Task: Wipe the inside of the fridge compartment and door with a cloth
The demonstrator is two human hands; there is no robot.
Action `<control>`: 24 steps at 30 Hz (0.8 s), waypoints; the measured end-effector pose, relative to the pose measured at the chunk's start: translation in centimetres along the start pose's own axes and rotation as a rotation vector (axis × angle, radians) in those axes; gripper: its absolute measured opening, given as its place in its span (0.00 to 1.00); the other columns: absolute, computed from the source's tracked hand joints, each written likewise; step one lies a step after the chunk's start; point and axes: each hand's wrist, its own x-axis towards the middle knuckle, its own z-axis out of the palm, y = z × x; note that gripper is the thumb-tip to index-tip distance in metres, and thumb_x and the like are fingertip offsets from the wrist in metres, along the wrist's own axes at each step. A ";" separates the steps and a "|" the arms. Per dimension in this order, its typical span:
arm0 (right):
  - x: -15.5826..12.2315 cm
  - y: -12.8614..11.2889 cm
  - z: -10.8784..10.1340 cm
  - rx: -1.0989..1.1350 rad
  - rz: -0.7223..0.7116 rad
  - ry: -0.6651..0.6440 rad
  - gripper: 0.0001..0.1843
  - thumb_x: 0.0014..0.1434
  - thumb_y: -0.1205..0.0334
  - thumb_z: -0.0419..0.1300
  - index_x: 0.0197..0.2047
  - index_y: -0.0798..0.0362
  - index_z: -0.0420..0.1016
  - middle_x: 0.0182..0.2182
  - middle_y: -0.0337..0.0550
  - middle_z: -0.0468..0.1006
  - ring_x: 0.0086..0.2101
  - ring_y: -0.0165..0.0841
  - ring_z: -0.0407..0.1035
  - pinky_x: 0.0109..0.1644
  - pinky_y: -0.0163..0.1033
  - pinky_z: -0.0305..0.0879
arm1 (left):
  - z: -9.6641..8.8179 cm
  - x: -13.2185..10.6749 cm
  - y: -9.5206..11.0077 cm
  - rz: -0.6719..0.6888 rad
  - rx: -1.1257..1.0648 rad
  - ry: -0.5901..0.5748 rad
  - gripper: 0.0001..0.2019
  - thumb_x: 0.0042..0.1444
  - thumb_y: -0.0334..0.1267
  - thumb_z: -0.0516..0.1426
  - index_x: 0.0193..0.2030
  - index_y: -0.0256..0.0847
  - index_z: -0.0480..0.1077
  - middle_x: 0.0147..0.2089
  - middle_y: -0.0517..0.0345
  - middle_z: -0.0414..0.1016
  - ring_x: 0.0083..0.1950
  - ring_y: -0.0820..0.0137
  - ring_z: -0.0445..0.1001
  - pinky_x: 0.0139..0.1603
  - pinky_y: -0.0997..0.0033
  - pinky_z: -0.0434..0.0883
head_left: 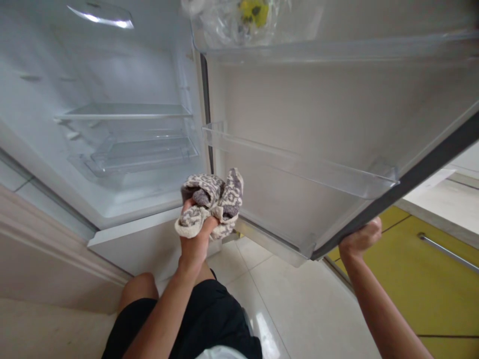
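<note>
Left grip [196,242] holds cloth [210,193]; right grip [361,239] apparently holds fridge door [318,109].

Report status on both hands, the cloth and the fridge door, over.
Left hand gripping patterned cloth, bunched up. Right hand at outer edge of fridge door. Door open, not blocking fridge interior.

The left hand [195,236] has open space into the fridge [123,70], where a clear shelf [127,110] crosses the interior.
</note>
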 end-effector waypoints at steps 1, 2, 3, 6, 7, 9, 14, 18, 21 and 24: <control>0.0 0.0 0.0 -0.001 0.001 0.004 0.19 0.64 0.47 0.45 0.24 0.45 0.52 0.24 0.35 0.52 0.28 0.33 0.48 0.32 0.41 0.47 | -0.4 1.6 -0.3 0.084 0.066 -0.001 0.23 0.48 0.40 0.64 0.54 0.44 0.71 0.43 0.59 0.79 0.46 0.65 0.79 0.53 0.64 0.76; 0.0 0.0 0.0 -0.001 0.007 0.009 0.19 0.64 0.46 0.45 0.24 0.45 0.52 0.24 0.35 0.52 0.28 0.34 0.48 0.32 0.41 0.47 | -0.7 3.1 -0.5 0.175 0.143 -0.016 0.23 0.48 0.39 0.64 0.54 0.43 0.71 0.45 0.58 0.79 0.48 0.64 0.78 0.54 0.64 0.76; 0.0 -0.1 0.0 -0.001 0.016 0.011 0.20 0.64 0.46 0.45 0.24 0.45 0.52 0.24 0.35 0.52 0.28 0.34 0.47 0.32 0.42 0.47 | -0.7 4.6 -0.7 0.273 0.222 -0.054 0.24 0.48 0.39 0.64 0.54 0.43 0.72 0.46 0.57 0.79 0.49 0.63 0.78 0.56 0.63 0.75; 0.1 -0.1 0.0 -0.024 0.048 0.023 0.20 0.63 0.45 0.46 0.23 0.45 0.52 0.24 0.35 0.52 0.28 0.34 0.47 0.33 0.42 0.47 | 0.2 8.2 -0.9 0.532 0.448 -0.326 0.24 0.49 0.39 0.64 0.54 0.40 0.72 0.51 0.51 0.77 0.54 0.59 0.76 0.59 0.61 0.73; 0.1 -0.2 -0.1 -0.039 0.052 0.025 0.20 0.63 0.45 0.45 0.23 0.45 0.52 0.24 0.35 0.52 0.28 0.34 0.47 0.33 0.42 0.47 | 0.9 9.1 -1.1 0.569 0.536 -0.438 0.24 0.50 0.38 0.64 0.55 0.40 0.72 0.53 0.49 0.76 0.55 0.59 0.75 0.59 0.61 0.73; 0.1 -0.2 -0.2 -0.066 0.046 0.026 0.20 0.62 0.45 0.45 0.23 0.45 0.52 0.24 0.35 0.53 0.27 0.34 0.47 0.33 0.42 0.46 | 2.5 10.2 -1.7 0.556 0.775 -0.662 0.24 0.53 0.36 0.62 0.58 0.41 0.72 0.57 0.47 0.75 0.58 0.58 0.75 0.60 0.62 0.72; 0.2 0.0 -0.4 -0.113 -0.004 0.020 0.19 0.61 0.47 0.43 0.22 0.45 0.53 0.23 0.35 0.53 0.26 0.33 0.46 0.32 0.42 0.42 | 5.9 10.7 -3.3 0.401 1.125 -0.998 0.14 0.55 0.38 0.62 0.48 0.43 0.77 0.49 0.49 0.81 0.52 0.57 0.79 0.53 0.63 0.74; 0.2 0.5 -0.3 -0.090 -0.024 0.024 0.17 0.62 0.47 0.42 0.24 0.45 0.53 0.24 0.34 0.53 0.27 0.33 0.47 0.32 0.41 0.45 | 6.7 11.2 -3.9 0.355 1.136 -1.107 0.14 0.52 0.39 0.63 0.46 0.43 0.78 0.49 0.53 0.83 0.52 0.59 0.79 0.51 0.67 0.73; 0.3 0.9 -0.1 -0.075 -0.039 0.034 0.18 0.63 0.47 0.41 0.25 0.45 0.52 0.24 0.34 0.53 0.27 0.33 0.48 0.32 0.40 0.46 | 7.2 11.8 -4.1 0.301 1.132 -1.237 0.18 0.47 0.40 0.64 0.47 0.45 0.78 0.48 0.55 0.84 0.50 0.59 0.80 0.49 0.69 0.73; 0.3 1.0 -0.1 -0.067 -0.039 0.020 0.18 0.64 0.47 0.42 0.25 0.46 0.52 0.24 0.34 0.53 0.27 0.33 0.48 0.32 0.40 0.47 | 8.3 11.9 -4.4 0.221 1.108 -1.360 0.17 0.44 0.39 0.64 0.44 0.46 0.80 0.44 0.56 0.85 0.46 0.61 0.81 0.45 0.70 0.74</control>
